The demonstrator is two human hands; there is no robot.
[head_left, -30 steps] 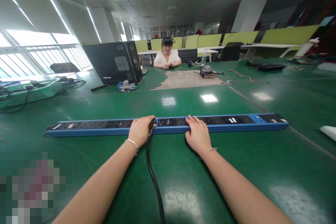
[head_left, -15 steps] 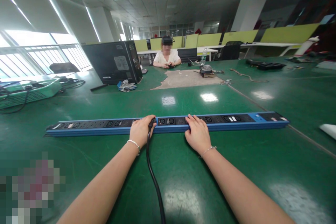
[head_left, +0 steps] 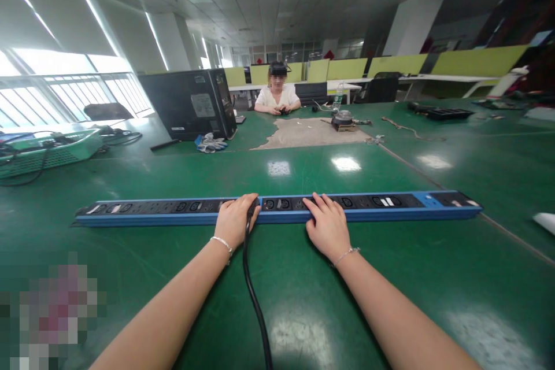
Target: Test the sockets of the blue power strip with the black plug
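A long blue power strip (head_left: 286, 215) with a black face and many sockets lies across the green table. My left hand (head_left: 235, 221) is closed over its middle, around the black plug (head_left: 252, 206) of a power cord. From that plug the black cord (head_left: 255, 292) runs down toward the bottom of the view. To the right, my right hand (head_left: 328, 225) grips the strip, fingers over the socket face and thumb toward the near side. Whether the plug sits fully in a socket is hidden by my left hand.
Across the table (head_left: 182, 289) a person (head_left: 277, 95) sits with both hands together. A black computer case (head_left: 184, 103) and gloves (head_left: 211, 143) stand at the back left, beside a green basket (head_left: 65, 153). Farther right lie a round metal part (head_left: 342, 117) and a black tray (head_left: 446, 114).
The view has shifted very slightly. My right fingers have edged a little to the left on the strip; my left hand stays at the plug.
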